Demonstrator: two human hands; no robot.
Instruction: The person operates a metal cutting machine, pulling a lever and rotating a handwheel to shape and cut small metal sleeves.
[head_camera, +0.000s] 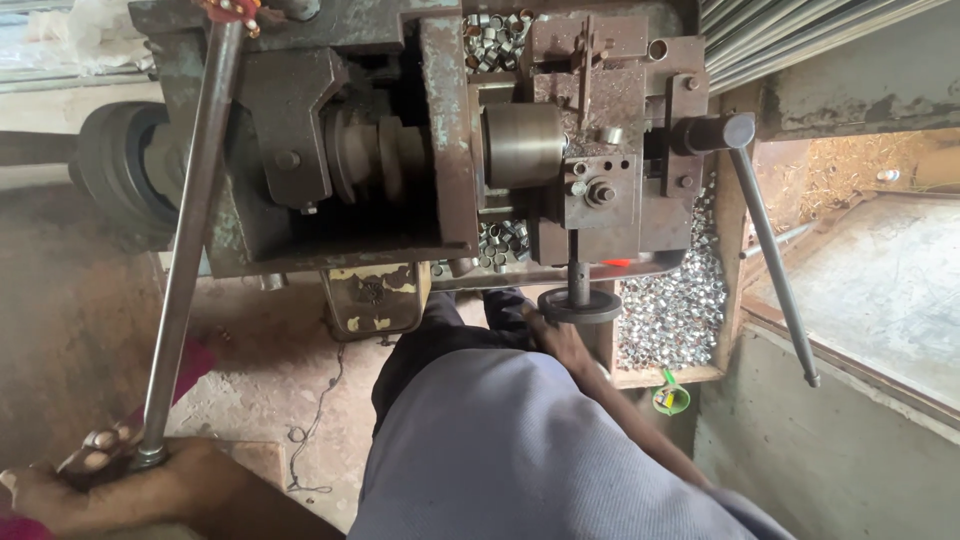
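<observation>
left hand (110, 480) cut off — lever (190, 230) top hidden

Two hands (120, 480), two long lever rods (190, 230), one handwheel (578, 306), one tray (727, 240) of countless small metal rings (675, 300).

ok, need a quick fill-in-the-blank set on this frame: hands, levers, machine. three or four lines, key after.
1. The left hand grips the lower end of a long metal ____ that slants up to the machine.
2. The right hand rests on a round, dark ____ on a short shaft at the machine's front.
3. The wooden tray to the right of the handwheel holds a heap of small shiny metal ____.

Missing words: lever; handwheel; rings
</observation>
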